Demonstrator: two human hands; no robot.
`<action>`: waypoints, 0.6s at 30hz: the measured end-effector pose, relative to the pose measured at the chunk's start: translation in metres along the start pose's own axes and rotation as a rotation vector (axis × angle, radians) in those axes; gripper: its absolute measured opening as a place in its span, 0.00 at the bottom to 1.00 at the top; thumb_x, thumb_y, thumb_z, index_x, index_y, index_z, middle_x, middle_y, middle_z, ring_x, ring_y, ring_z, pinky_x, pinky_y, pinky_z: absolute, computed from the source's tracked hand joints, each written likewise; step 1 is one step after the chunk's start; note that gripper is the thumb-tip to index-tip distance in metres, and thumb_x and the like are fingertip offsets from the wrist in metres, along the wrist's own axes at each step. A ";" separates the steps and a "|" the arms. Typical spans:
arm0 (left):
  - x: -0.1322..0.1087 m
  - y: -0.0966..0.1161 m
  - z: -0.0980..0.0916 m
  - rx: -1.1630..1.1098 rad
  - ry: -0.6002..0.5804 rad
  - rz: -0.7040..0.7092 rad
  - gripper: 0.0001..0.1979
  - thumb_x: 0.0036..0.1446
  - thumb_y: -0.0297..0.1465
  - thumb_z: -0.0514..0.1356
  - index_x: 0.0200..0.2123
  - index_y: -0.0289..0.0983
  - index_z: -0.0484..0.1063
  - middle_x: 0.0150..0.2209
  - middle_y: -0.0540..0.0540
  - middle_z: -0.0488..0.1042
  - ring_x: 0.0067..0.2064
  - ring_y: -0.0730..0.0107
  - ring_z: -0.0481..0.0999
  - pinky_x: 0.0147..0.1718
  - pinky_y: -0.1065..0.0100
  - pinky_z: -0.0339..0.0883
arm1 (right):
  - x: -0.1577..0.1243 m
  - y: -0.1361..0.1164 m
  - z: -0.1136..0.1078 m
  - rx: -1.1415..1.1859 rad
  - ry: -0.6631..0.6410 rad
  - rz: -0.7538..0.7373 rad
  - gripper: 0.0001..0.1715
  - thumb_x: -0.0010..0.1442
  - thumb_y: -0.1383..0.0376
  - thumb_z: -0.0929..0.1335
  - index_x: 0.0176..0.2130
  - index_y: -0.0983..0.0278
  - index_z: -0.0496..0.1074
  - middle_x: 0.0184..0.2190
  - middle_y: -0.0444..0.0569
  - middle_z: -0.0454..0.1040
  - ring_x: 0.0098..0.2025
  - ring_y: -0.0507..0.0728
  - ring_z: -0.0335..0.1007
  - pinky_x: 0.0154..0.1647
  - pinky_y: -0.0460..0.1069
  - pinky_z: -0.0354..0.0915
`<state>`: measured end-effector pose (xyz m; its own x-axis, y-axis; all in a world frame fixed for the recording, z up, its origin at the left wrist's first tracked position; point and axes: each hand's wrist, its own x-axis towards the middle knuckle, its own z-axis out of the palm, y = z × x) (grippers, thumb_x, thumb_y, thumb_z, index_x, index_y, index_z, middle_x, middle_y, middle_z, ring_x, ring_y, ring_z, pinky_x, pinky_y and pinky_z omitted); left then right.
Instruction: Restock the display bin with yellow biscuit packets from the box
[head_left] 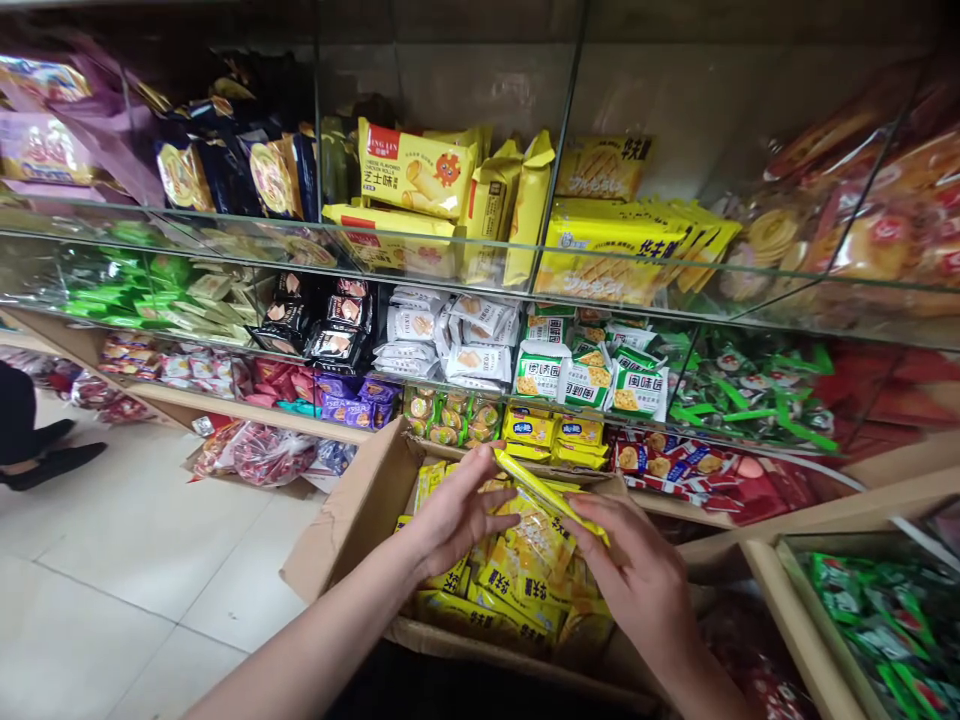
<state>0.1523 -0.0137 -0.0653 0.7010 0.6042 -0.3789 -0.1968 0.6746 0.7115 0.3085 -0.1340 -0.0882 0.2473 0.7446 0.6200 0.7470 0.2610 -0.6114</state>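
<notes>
A flat yellow waffle crisp packet [551,494] is tilted nearly edge-on between my two hands, above an open cardboard box [352,520]. My right hand [637,565] grips its lower right end between thumb and fingers. My left hand [465,510] is at its upper left end, with fingertips against the edge and the other fingers spread beneath. Inside the box lie many similar yellow waffle crisp packets [525,580], some hidden by my hands. On the glass shelf ahead, a row of matching yellow packets [622,245] leans to the right.
Glass dividers and a glass shelf edge [480,250] cross in front. Yellow chicken roll packs [420,170], white packets [480,335] and green-white packets [589,380] fill neighbouring compartments. At right stands a bin of green packets [870,620]. A person's black shoe [56,465] is on the tiled floor.
</notes>
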 end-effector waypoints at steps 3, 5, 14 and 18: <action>-0.005 0.004 0.009 -0.194 -0.104 -0.012 0.13 0.56 0.36 0.54 0.43 0.38 0.66 0.42 0.45 0.71 0.41 0.66 0.73 0.41 0.63 0.67 | -0.005 -0.004 0.000 -0.102 -0.037 -0.266 0.24 0.51 0.78 0.66 0.46 0.60 0.68 0.40 0.48 0.75 0.46 0.56 0.67 0.46 0.53 0.66; -0.007 0.004 0.012 -0.176 -0.099 0.092 0.13 0.54 0.25 0.56 0.44 0.37 0.65 0.42 0.45 0.72 0.40 0.71 0.73 0.42 0.67 0.67 | -0.010 -0.006 0.001 -0.124 -0.070 -0.268 0.23 0.50 0.76 0.67 0.45 0.59 0.69 0.45 0.48 0.73 0.51 0.58 0.63 0.50 0.56 0.63; -0.011 0.007 0.024 -0.005 -0.102 0.236 0.31 0.49 0.25 0.60 0.54 0.51 0.54 0.51 0.52 0.68 0.43 0.72 0.72 0.44 0.68 0.67 | 0.004 -0.012 0.006 0.784 0.014 0.799 0.27 0.53 0.58 0.68 0.51 0.60 0.59 0.47 0.54 0.71 0.46 0.59 0.69 0.46 0.54 0.67; -0.008 0.006 0.027 0.047 -0.001 0.250 0.26 0.44 0.31 0.65 0.46 0.46 0.58 0.41 0.52 0.72 0.37 0.73 0.73 0.37 0.69 0.68 | 0.006 -0.013 0.007 0.800 -0.010 0.832 0.18 0.50 0.57 0.69 0.41 0.60 0.65 0.40 0.50 0.74 0.40 0.58 0.71 0.42 0.52 0.68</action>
<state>0.1639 -0.0262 -0.0414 0.6354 0.7492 -0.1870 -0.3318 0.4835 0.8100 0.2966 -0.1287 -0.0800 0.4724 0.8728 -0.1224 -0.2503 -0.0003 -0.9682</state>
